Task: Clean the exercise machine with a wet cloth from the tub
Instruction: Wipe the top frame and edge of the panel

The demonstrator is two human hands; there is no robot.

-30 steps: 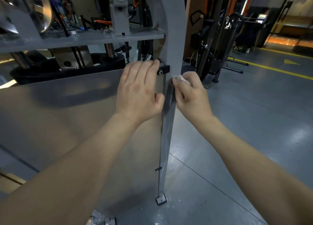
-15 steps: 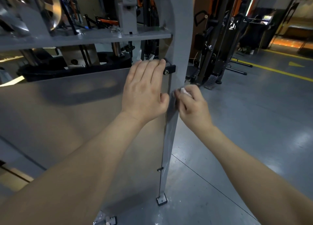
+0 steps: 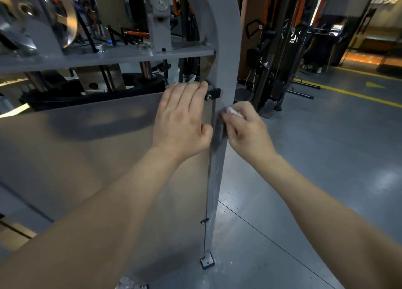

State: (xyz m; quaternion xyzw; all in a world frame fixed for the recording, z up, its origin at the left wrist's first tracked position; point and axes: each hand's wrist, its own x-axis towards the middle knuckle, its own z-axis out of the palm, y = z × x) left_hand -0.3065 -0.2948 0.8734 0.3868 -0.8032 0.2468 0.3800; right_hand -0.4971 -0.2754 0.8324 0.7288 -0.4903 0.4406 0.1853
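Now right hand (image 3: 248,132) presses cloth (image 3: 233,112) against post (image 3: 224,56)

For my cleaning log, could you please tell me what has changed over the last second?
The right hand, pinching the cloth, slid down the grey post, then partway back up. The left hand stayed flat on the panel beside the black bracket.

White cloth (image 3: 234,112) bunched against grey machine post (image 3: 226,49).

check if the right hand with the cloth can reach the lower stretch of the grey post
Probably yes: the right hand holds the cloth against the grey post, and nothing blocks the post below it down to the floor.
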